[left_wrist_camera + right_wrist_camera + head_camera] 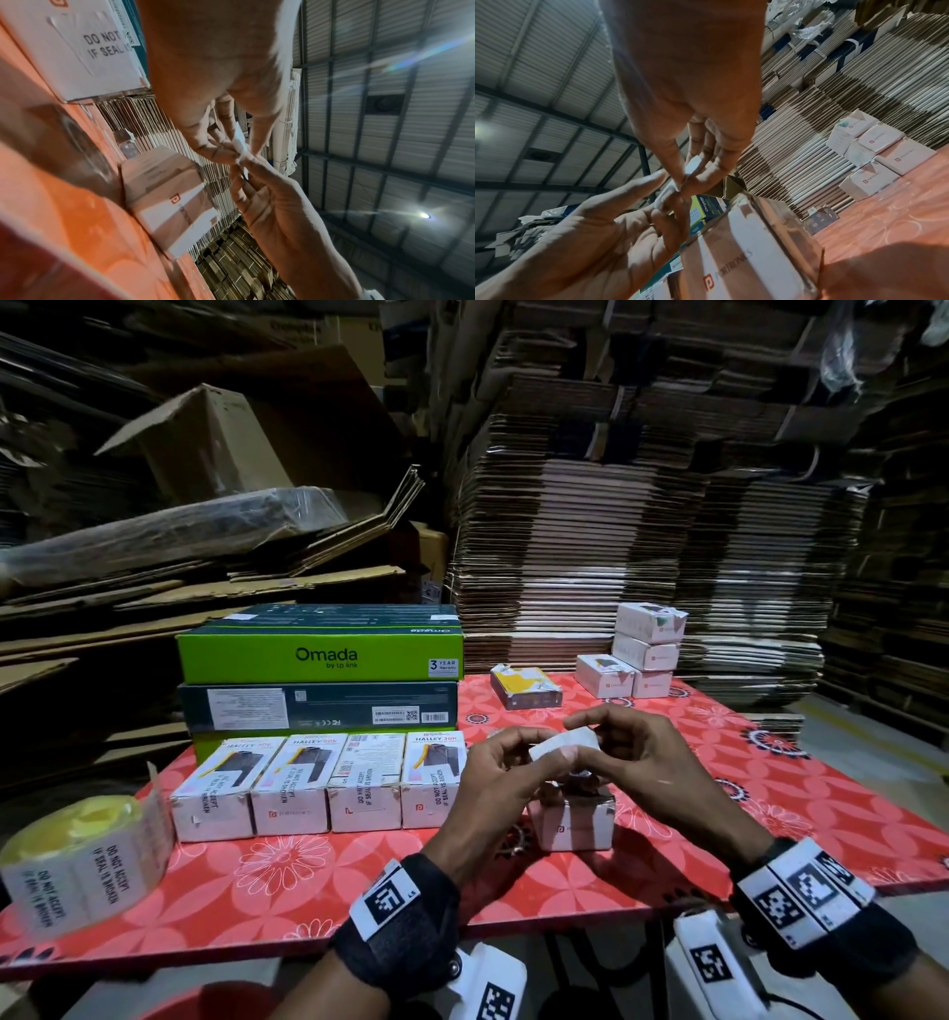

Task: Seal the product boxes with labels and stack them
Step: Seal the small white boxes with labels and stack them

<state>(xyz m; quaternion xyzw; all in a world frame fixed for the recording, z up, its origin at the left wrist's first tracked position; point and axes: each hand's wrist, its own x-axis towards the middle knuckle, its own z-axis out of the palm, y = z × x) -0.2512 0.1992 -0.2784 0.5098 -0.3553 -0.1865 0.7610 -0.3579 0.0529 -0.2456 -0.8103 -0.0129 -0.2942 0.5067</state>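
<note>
Two hands pinch a label above a box.

White paper label above a matt white cardboard product box; glossy red floral plastic table cover; a glossy paper label roll at its left edge; rough corrugated cardboard stacks behind.

Black wrist straps, white square-coded marker tags, white wrist cameras

Hands hide top of box; label roll cut off at left edge
</note>
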